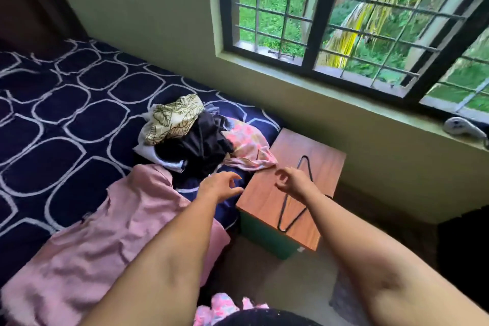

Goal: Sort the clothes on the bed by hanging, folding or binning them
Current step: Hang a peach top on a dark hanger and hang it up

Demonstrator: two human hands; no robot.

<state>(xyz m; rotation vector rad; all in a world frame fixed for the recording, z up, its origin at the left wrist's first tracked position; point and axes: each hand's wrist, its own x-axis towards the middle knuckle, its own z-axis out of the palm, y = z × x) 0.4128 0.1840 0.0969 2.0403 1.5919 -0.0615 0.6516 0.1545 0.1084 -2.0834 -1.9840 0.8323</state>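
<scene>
2 loose-fingered hands: left hand (221, 184), right hand (293, 180); hanger (285, 208) long axis near-far.

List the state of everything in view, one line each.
left hand, open, holding nothing, above the edge of the bed
right hand, open, holding nothing, above the side table
pink garment, spread out on the bed, unfolded
clothes pile, crumpled heap on the bed, unsorted
hanger, bare, lying flat on the side table
</scene>
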